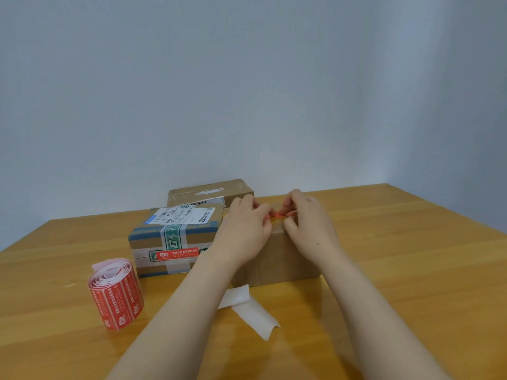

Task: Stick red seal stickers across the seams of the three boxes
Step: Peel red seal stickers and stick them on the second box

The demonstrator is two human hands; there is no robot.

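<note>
Pinching one red sticker [278,214] by its two ends, the left hand [244,229] and right hand [307,223] hold it stretched over the top of the plain box [277,259]. Each grip is clamped on the sticker, finger against thumb. Whether the sticker touches the cardboard cannot be told, because the hands hide the top seam.

Status, as judged: the taped box [175,242], just beside the plain box on its left, carries a red seal [177,253] on its near face. The rear box [211,190] shows none. One of three appears done and the second is in hand.

Risks: if either end slackens, the sticker may fold onto itself or cling to a fingertip. It may also land askew or off the seam, since the hands cover the line. Pressing from one end only could trap a crease.

Clearances: the roll [116,294] sits at the left front, well apart from the work. Two backing strips [247,308] lie loose just before the plain box, beside the left forearm, where a sweep could drag them. Bare counter [397,256] shows to the right. The rear box sits close to the back edge by the wall.
</note>
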